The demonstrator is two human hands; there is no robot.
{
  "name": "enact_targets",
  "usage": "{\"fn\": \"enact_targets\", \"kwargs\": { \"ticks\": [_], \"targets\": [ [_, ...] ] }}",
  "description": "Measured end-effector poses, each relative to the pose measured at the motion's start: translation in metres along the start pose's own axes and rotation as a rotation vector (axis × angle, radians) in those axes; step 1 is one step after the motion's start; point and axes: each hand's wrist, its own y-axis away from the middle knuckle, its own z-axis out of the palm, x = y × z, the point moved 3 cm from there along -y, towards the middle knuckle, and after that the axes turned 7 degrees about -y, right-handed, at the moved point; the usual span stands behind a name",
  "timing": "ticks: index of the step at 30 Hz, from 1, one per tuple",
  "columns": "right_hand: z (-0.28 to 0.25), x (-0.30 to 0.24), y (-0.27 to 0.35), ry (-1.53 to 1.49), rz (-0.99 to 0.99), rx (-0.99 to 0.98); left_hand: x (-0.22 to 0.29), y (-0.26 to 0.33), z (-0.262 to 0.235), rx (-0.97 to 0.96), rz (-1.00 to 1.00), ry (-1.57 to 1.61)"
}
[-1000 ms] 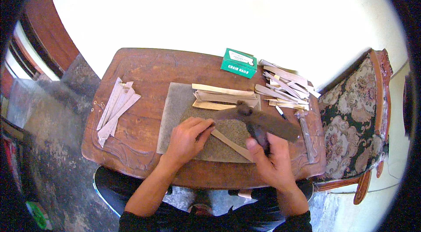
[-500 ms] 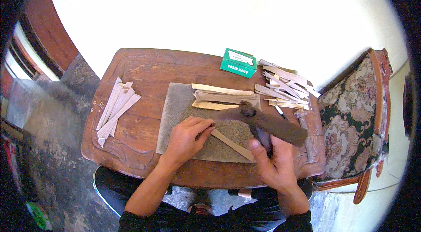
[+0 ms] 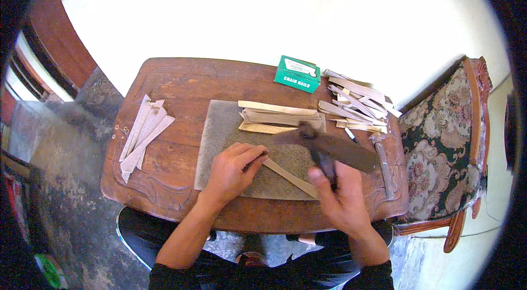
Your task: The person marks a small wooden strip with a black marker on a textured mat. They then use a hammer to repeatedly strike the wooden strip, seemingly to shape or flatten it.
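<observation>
carved wooden table [image 3: 197, 79] and the pale strip [image 3: 292, 179] slants down-right from the pinched left hand [image 3: 233, 172] toward the right hand [image 3: 346, 199], wrapped round a dark hammer-like tool [image 3: 343, 151]

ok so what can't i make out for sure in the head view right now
- Head view: the left end of the thin, pale wooden strip, covered by the left hand.
- Head view: the lower grip of the dark brown hammer-like tool, wrapped by the right hand; its head is blurred.
- Head view: the inside of the green-and-white cardboard box, hidden by its own walls.
</observation>
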Motion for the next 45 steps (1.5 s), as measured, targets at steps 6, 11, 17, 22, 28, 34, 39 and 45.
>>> {"fn": "enact_targets", "kwargs": {
  "ticks": [6, 11, 17, 22, 28, 34, 39, 45],
  "targets": [
    [0.000, 0.000, -0.004, -0.025, 0.071, -0.094, 0.001, 0.003, -0.001, 0.039, 0.008, -0.017],
    [0.008, 0.016, -0.001, 0.057, 0.126, -0.127, 0.001, -0.001, 0.001, 0.067, 0.048, -0.009],
    [0.013, 0.037, 0.004, 0.073, 0.115, -0.083, 0.001, 0.001, -0.001, 0.013, -0.027, -0.025],
    [0.023, 0.077, 0.014, 0.144, 0.133, -0.009, -0.011, 0.001, 0.000, 0.025, -0.184, 0.111],
    [0.036, 0.090, 0.015, 0.217, 0.217, -0.068, -0.012, 0.001, 0.000, -0.008, -0.271, 0.247],
    [0.036, 0.092, 0.014, 0.217, 0.207, -0.074, -0.009, 0.001, 0.001, -0.019, -0.239, 0.200],
    [0.037, 0.094, 0.015, 0.221, 0.197, -0.074, -0.009, 0.001, -0.001, -0.054, -0.261, 0.180],
    [0.037, 0.091, 0.015, 0.222, 0.186, -0.074, -0.012, 0.003, 0.001, -0.034, -0.278, 0.219]
  ]
}}
